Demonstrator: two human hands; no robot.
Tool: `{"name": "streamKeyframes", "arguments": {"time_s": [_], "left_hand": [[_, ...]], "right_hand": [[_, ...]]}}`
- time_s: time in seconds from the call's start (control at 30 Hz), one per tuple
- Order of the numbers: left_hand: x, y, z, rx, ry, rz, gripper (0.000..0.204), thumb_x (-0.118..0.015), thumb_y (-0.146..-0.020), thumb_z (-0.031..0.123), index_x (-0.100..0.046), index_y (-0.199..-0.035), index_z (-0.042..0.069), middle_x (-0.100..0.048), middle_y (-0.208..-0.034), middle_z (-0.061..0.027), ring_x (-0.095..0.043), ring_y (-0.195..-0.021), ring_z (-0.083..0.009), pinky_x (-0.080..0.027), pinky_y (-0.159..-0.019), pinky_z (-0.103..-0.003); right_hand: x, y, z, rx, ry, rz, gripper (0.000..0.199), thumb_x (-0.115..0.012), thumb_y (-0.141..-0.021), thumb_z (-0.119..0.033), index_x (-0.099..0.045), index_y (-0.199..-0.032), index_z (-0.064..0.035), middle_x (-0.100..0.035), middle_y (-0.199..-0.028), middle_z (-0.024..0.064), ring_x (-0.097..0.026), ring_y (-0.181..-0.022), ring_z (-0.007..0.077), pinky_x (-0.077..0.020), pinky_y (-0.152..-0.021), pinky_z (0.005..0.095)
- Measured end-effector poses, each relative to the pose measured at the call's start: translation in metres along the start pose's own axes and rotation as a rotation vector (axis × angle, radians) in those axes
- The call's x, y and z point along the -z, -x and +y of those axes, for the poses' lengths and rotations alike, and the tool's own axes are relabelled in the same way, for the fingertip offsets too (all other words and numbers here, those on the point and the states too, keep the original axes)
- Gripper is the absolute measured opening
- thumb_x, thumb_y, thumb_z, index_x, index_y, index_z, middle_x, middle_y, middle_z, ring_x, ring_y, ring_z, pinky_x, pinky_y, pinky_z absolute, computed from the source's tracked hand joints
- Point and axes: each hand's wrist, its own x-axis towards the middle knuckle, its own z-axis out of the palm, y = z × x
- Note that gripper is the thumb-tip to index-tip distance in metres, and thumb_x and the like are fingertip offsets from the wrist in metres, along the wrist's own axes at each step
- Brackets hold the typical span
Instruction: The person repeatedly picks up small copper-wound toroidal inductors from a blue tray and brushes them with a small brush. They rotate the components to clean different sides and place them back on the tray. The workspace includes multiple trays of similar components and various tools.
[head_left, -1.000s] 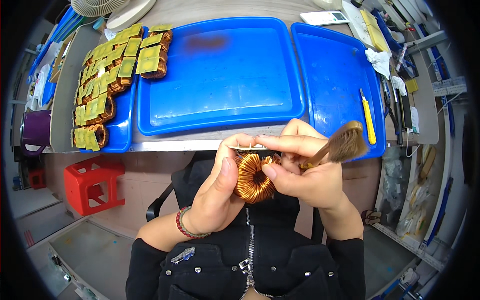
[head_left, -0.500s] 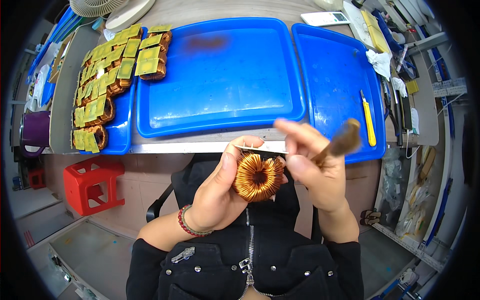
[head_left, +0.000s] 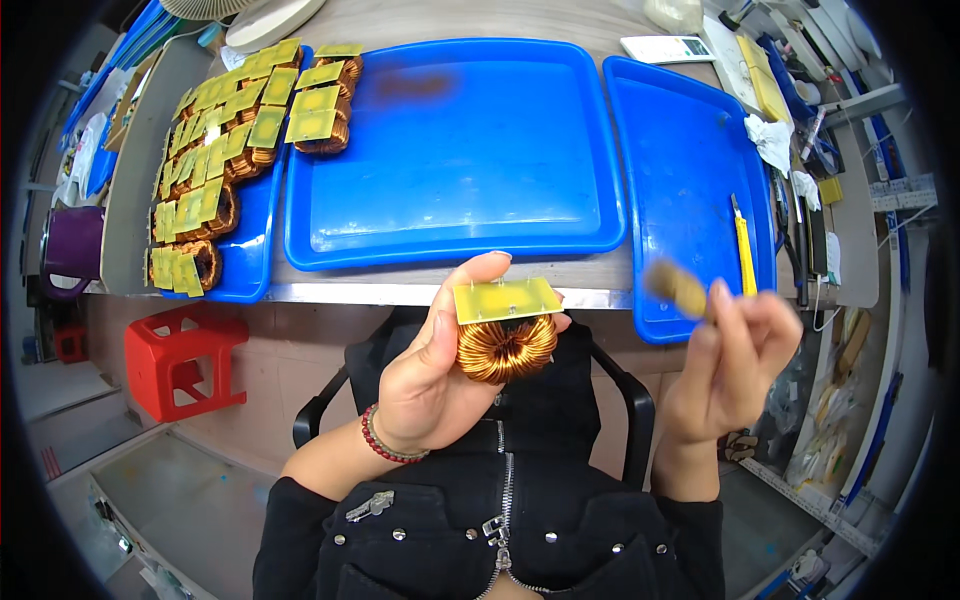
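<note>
My left hand (head_left: 425, 370) is closed around a toroidal coil (head_left: 507, 352) wound with copper wire. A yellow-green circuit board (head_left: 510, 301) sits on top of the coil, its flat face tilted up into sight, with thin pins at its edge. On the right, my right hand (head_left: 735, 365) is raised in front of the right tray, apart from the coil. Between its fingertips it pinches a short brown stick-like tool (head_left: 680, 288) with a thick end. Motion blurs that end, so its exact kind is unclear.
A blue tray (head_left: 455, 250) lies across the table, with several finished coils with boards (head_left: 215, 150) massed at the left. A yellow utility knife (head_left: 745, 250) rests in the right blue tray (head_left: 660, 200). A red stool (head_left: 185, 360) stands at the lower left.
My right hand has moved right, away from the coil, carrying the brown tool. My left hand has tilted the coil, so the board's face now shows instead of its edge.
</note>
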Motion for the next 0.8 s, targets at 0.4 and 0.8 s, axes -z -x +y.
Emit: {"name": "streamKeyframes", "arguments": {"time_s": [0.4,0.8], "left_hand": [[0.005,-0.003,0.009,0.042,0.228,0.213,0.051,-0.038,-0.095,0.03,-0.018,-0.139,0.011,-0.054,-0.109,-0.0157,-0.057,-0.093,-0.0258,-0.045,-0.081,-0.034],[0.022,-0.003,0.015,0.038,0.39,0.139,0.054,-0.049,-0.09,0.023,-0.024,-0.137,0.013,-0.052,-0.109,-0.0105,-0.055,-0.087,-0.0213,-0.045,-0.067,-0.032]], "right_hand": [[-0.037,0.0,-0.028,0.064,-0.293,-0.191,0.036,-0.069,-0.063,0.004,-0.067,-0.098,-0.0068,-0.05,-0.087,0.0083,-0.05,-0.056,0.0141,-0.0396,-0.046,0.0234],[-0.041,0.001,-0.029,0.096,-0.224,-0.254,0.03,-0.069,-0.061,-0.006,-0.07,-0.09,-0.013,-0.055,-0.085,0.008,-0.055,-0.062,0.019,-0.0415,-0.051,0.0261]]}}
